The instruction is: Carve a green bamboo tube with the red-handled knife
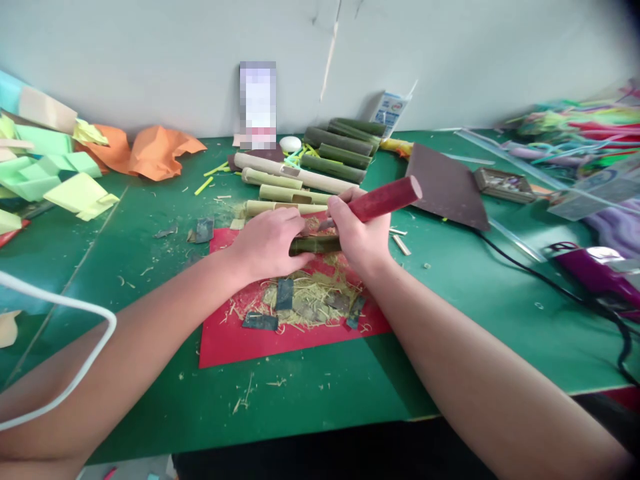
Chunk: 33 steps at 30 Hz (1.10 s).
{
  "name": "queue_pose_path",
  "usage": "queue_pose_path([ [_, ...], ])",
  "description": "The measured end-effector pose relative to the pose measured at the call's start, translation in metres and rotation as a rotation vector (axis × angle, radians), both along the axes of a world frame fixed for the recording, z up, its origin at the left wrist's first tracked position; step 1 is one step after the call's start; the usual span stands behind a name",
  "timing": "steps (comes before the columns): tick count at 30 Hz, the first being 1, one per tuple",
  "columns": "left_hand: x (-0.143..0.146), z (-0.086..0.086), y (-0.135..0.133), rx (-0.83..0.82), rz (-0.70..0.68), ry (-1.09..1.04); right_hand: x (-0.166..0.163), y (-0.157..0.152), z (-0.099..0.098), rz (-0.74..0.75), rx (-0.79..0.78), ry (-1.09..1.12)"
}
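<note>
My left hand (pixel 273 243) is closed around the left end of a short green bamboo tube (pixel 320 245), pressing it over a red sheet (pixel 220 340). My right hand (pixel 363 230) grips a carving knife by its thick red handle (pixel 387 199). The blade (pixel 326 225) points left and meets the tube's upper side, or comes very close; the exact contact is hard to see. Just beyond my hands lie pale bamboo tubes (pixel 285 193), some with a slot cut in them. Shavings (pixel 315 300) and small dark strips (pixel 285 293) are heaped on the near part of the sheet.
More green bamboo pieces (pixel 335 160) lie by the wall, near a phone (pixel 257 103) and a small carton (pixel 395 110). Crumpled paper (pixel 155 153) is at left. A dark board (pixel 445 183), purple tool (pixel 595 273) and black cable (pixel 530 263) occupy the right. A white cable (pixel 107 317) crosses my left forearm.
</note>
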<state>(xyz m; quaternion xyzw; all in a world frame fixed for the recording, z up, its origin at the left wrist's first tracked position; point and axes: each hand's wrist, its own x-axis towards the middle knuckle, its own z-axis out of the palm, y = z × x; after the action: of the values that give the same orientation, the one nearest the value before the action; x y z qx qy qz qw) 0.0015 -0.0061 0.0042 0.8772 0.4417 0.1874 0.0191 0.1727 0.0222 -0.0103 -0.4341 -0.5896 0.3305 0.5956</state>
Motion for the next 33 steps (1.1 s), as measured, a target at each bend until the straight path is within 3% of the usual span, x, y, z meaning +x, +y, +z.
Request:
queue_pose_path([
  [4,-0.002,0.002,0.001,-0.025,0.005,0.009,0.007,0.001,0.006,0.066,-0.026,-0.023],
  [12,-0.012,-0.003,0.013,-0.121,-0.061,-0.169,0.014,-0.001,0.017,0.296,-0.039,-0.089],
  [19,-0.017,-0.001,0.017,-0.100,-0.138,-0.136,0.014,0.002,0.013,0.461,-0.095,-0.117],
  [33,-0.018,-0.008,0.019,-0.127,-0.125,-0.185,0.012,0.000,0.014,0.528,-0.137,-0.135],
])
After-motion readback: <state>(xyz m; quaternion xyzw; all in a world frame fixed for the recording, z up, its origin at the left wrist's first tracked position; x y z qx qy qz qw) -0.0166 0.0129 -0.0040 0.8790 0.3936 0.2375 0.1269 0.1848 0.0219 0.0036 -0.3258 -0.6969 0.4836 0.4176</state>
